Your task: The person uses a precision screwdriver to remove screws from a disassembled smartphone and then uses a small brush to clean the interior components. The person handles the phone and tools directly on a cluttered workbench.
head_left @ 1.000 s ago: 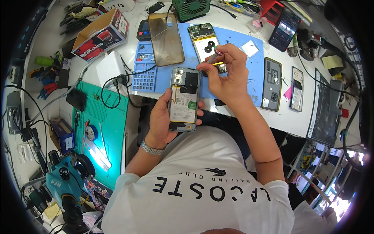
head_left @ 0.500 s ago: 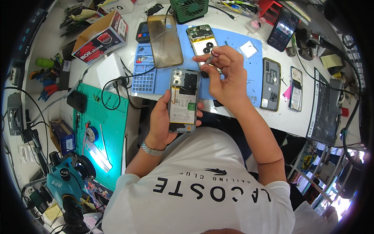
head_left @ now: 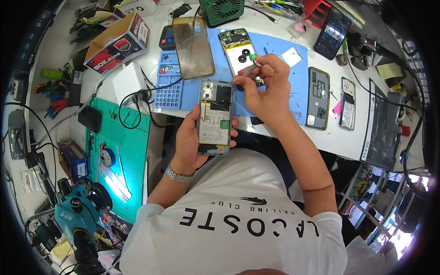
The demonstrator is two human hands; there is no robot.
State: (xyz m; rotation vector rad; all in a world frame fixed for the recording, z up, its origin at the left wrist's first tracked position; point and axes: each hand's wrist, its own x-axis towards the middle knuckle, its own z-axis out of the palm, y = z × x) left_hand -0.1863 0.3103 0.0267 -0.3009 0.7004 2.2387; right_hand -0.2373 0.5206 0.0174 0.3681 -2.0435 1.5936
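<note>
My left hand (head_left: 185, 140) is closed around the edges of a phone with its back cover off (head_left: 214, 126). The phone's battery, black upper plate and camera lenses face up. My right hand (head_left: 271, 94) pinches a thin grey screwdriver (head_left: 249, 70) between thumb and fingers. Its tip points down at the phone's upper right corner; whether it touches cannot be made out. Just beyond, a second opened phone (head_left: 236, 43) lies on the blue mat (head_left: 293, 87), partly hidden by my right hand. A translucent brownish phone case (head_left: 195, 52) lies left of it.
Right of the mat lie a grey back cover (head_left: 318, 107) and another opened phone (head_left: 348, 105). A lit phone (head_left: 333, 34) stands at the back right, a green fan (head_left: 223, 11) at the back. A teal microscope (head_left: 78, 211) and green mat (head_left: 137, 151) occupy the left.
My right hand has shifted slightly right and its fingers have turned on the screwdriver, uncovering a green patch on the phone behind. The held phone has barely moved.
</note>
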